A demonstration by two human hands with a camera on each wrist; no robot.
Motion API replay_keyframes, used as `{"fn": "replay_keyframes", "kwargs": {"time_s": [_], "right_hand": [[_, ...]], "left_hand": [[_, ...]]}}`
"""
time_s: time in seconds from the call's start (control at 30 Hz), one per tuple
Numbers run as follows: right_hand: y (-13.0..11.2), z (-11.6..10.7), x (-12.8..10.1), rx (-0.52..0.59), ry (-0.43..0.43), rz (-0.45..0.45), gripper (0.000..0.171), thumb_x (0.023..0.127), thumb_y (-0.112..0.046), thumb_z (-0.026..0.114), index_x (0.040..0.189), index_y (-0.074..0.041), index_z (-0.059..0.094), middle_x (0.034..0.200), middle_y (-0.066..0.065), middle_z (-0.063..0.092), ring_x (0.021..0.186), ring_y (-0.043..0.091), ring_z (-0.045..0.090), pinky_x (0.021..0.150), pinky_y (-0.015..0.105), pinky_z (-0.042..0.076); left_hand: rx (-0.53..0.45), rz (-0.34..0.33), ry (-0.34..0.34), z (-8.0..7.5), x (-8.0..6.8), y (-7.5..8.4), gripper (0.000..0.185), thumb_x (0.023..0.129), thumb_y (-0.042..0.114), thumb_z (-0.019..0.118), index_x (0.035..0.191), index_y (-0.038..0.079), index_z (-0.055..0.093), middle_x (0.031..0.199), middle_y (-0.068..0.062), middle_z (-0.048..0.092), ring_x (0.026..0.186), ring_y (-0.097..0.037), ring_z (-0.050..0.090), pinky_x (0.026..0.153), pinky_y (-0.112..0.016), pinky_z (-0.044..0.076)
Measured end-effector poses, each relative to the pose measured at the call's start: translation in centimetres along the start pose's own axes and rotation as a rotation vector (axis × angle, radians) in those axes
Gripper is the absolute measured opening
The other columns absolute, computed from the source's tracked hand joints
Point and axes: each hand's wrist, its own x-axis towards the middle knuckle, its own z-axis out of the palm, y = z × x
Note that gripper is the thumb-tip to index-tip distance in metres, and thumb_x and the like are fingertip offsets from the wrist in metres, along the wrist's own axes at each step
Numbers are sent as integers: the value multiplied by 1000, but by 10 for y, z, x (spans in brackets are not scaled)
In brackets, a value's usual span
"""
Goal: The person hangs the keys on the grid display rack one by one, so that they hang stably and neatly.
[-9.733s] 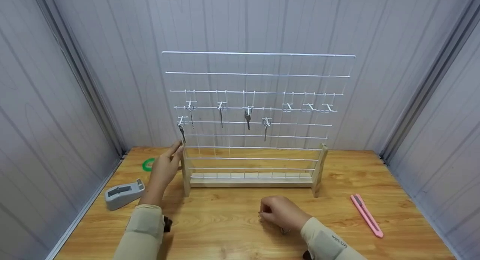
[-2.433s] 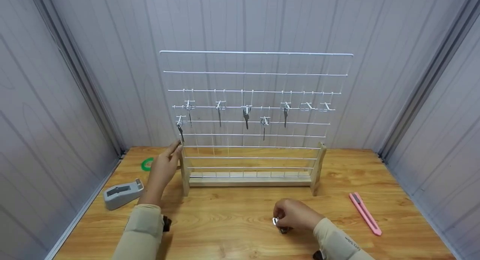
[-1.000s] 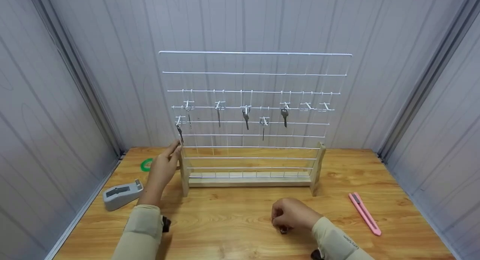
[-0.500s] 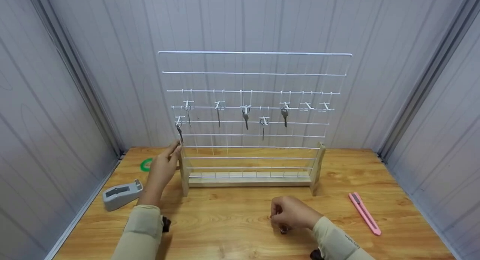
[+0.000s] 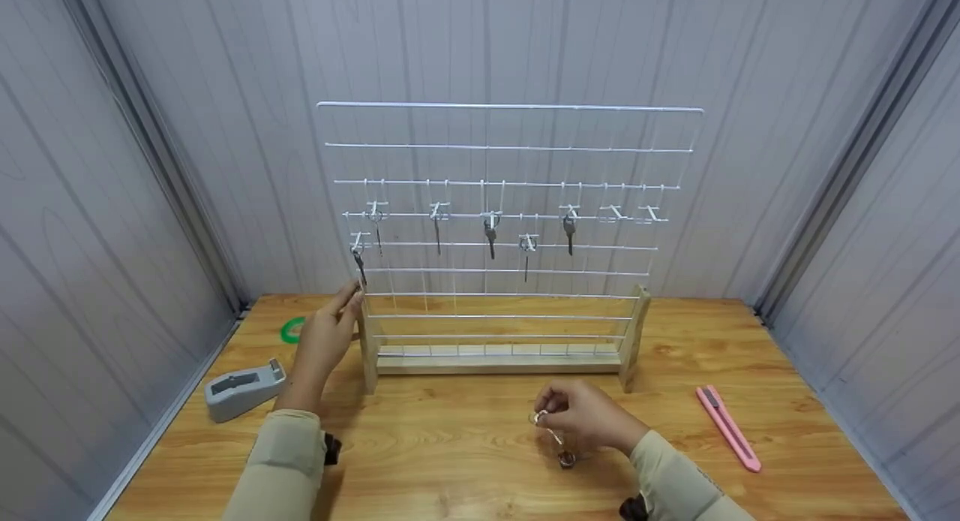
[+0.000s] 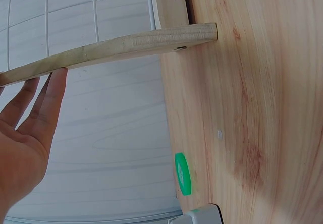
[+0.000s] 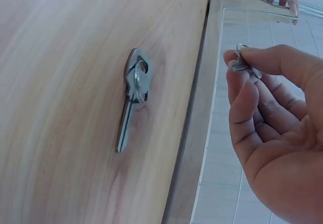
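Note:
My right hand (image 5: 589,416) pinches a silver key (image 7: 245,66) with a small ring between thumb and index finger, just above the table. Below it a second key (image 7: 132,90) with a ring lies on the wood; in the head view that key (image 5: 566,459) sits under the fingers. My left hand (image 5: 326,341) rests with fairly straight fingers against the outer side of the rack's left wooden post (image 6: 121,45). The white wire rack (image 5: 510,270) carries several hooks. Keys hang from several of them, one being a key (image 5: 569,236) right of centre. Two right-hand hooks (image 5: 651,214) hold no key.
A grey tape dispenser (image 5: 244,390) and a green tape roll (image 5: 291,330) stand at the left. At the right lies a pink utility knife (image 5: 729,429). Panelled walls close in the back and both sides.
A key has come to hang on a hook right of centre since the earliest frame. My right hand has just risen slightly with another key, uncovering one on the table. The left hand stays put.

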Motion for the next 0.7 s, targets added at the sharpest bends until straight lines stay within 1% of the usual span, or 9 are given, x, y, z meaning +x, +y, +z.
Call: {"fn": "replay_keyframes", "kwargs": {"time_s": [0.17,0.3,0.4,0.5,0.57,0.7], "right_hand": [[-3,-3,0,65,18,17,14,100,-13,74,110,-3,74,105,9,78,92,14,70,74,22,62],[-7,-5,-1,79,39,2,16,101,-16,75,111,-4,77,107,11,79,92,15,70,76,26,65],[-8,-6,-2,87,49,-23,16,101,-16,75,111,-4,78,106,13,79,89,13,70,78,29,66],[-10,-7,-2,90,58,-39,16,101,-18,75,110,-5,78,102,12,79,84,11,69,76,30,67],[-12,-8,-3,92,64,-50,14,102,-18,75,110,-6,78,100,11,78,82,11,69,75,29,67],[-17,-9,-6,64,87,-84,11,103,-23,74,108,-14,78,101,6,79,82,12,70,71,23,64]], "left_hand": [[-16,-11,-6,0,0,1,57,113,53,46,162,24,49,155,-20,60,135,-46,65,96,-52,68],[-27,-15,-12,0,-1,2,57,113,53,46,162,25,48,156,-19,59,136,-46,64,94,-49,69],[-47,-25,-24,0,-1,3,56,113,52,46,163,26,48,157,-19,58,138,-46,62,94,-48,69],[-65,-39,-38,-1,-1,3,57,113,52,45,164,27,46,159,-19,56,140,-46,61,95,-47,69],[-75,-48,-48,-1,-1,4,57,113,53,45,165,28,45,161,-19,55,141,-45,60,96,-46,68],[-91,-49,-57,0,-2,2,59,112,54,46,165,28,43,163,-19,52,141,-45,61,94,-44,69]]}}
